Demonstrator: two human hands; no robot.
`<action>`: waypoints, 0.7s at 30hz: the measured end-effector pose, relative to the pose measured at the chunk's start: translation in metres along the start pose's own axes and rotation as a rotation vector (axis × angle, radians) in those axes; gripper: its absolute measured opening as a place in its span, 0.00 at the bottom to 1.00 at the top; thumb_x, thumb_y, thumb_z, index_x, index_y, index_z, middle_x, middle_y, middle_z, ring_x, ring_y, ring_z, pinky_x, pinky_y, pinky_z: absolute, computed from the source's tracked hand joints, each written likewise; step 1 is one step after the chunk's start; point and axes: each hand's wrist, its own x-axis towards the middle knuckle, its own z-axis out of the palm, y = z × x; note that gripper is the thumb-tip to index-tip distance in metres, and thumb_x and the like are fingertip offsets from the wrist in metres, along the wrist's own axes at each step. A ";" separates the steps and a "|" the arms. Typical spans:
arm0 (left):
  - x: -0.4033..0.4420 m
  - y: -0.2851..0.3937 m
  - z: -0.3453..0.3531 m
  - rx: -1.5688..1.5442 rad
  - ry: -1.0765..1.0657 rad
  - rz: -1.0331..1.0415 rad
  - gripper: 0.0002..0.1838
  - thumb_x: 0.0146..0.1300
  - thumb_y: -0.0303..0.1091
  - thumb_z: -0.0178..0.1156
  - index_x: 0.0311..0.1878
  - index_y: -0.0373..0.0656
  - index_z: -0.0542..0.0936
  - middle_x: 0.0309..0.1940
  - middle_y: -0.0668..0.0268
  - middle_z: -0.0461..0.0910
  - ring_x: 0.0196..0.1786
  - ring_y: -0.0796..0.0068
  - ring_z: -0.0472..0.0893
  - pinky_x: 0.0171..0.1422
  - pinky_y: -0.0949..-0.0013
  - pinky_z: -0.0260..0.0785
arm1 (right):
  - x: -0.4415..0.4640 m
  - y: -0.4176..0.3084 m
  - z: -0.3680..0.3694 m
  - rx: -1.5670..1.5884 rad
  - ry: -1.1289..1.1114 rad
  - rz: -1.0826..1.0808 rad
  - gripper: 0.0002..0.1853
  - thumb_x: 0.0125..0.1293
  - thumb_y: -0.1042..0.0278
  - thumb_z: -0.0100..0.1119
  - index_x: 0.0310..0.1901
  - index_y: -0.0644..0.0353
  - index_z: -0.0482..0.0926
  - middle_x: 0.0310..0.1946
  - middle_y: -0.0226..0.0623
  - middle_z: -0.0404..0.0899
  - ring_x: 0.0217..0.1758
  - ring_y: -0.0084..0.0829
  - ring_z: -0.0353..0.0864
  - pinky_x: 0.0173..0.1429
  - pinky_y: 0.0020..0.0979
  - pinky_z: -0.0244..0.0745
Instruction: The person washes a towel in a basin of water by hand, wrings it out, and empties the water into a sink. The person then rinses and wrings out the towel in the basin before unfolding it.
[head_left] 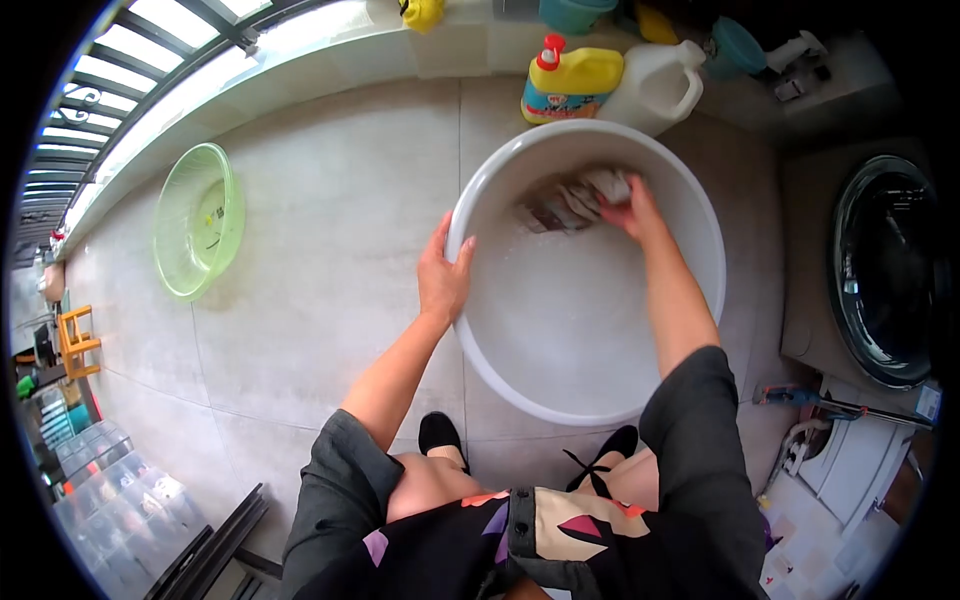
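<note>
A large white tub (590, 415) stands on the tiled floor in front of me, with cloudy water in its bottom. My left hand (443, 272) grips the tub's left rim, thumb inside and fingers outside. Inside the tub, near its far wall, my right hand (626, 207) is closed on a wet, crumpled cloth (572, 203) of pale and brownish colour. Part of the cloth lies in the water; its exact kind cannot be made out.
Behind the tub stand a yellow jug with a red pump (570, 85) and a white jug (655, 88). A green basin (200, 222) is on the floor at left. A front-loading washing machine (885, 270) stands at right, with clear boxes (125, 510) at lower left.
</note>
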 end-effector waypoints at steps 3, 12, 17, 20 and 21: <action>-0.002 -0.003 0.002 -0.018 -0.003 -0.076 0.25 0.58 0.32 0.57 0.59 0.41 0.64 0.48 0.56 0.75 0.49 0.66 0.75 0.53 0.69 0.65 | -0.020 0.006 -0.071 -0.384 -0.048 0.162 0.24 0.55 0.58 0.50 0.52 0.61 0.66 0.35 0.40 0.72 0.32 0.36 0.76 0.37 0.42 0.77; -0.019 0.033 0.015 0.901 -0.013 0.640 0.30 0.52 0.26 0.57 0.61 0.49 0.63 0.57 0.53 0.59 0.55 0.54 0.66 0.56 0.61 0.62 | -0.027 0.126 -0.127 -1.145 0.554 -0.671 0.36 0.48 0.60 0.63 0.56 0.71 0.60 0.49 0.48 0.71 0.52 0.39 0.72 0.55 0.35 0.68; -0.039 -0.020 0.094 0.445 -0.597 -0.153 0.30 0.58 0.46 0.53 0.63 0.49 0.60 0.61 0.53 0.58 0.61 0.53 0.62 0.62 0.58 0.57 | -0.080 0.139 -0.045 -0.477 0.003 -0.030 0.38 0.45 0.59 0.68 0.56 0.69 0.63 0.50 0.50 0.71 0.55 0.40 0.69 0.58 0.34 0.64; -0.021 -0.007 0.109 -0.027 -0.357 -0.884 0.30 0.61 0.55 0.44 0.60 0.45 0.63 0.59 0.55 0.63 0.60 0.59 0.64 0.61 0.63 0.59 | -0.148 0.082 0.010 -0.390 -0.190 0.011 0.33 0.47 0.57 0.68 0.54 0.58 0.67 0.38 0.37 0.78 0.41 0.31 0.76 0.36 0.33 0.74; -0.009 -0.068 0.119 -0.250 -0.367 -0.905 0.28 0.62 0.54 0.43 0.58 0.44 0.65 0.55 0.56 0.68 0.57 0.61 0.67 0.59 0.64 0.61 | -0.126 0.118 0.014 -0.459 -0.144 -0.194 0.31 0.48 0.54 0.66 0.52 0.59 0.69 0.39 0.40 0.78 0.41 0.34 0.77 0.38 0.34 0.74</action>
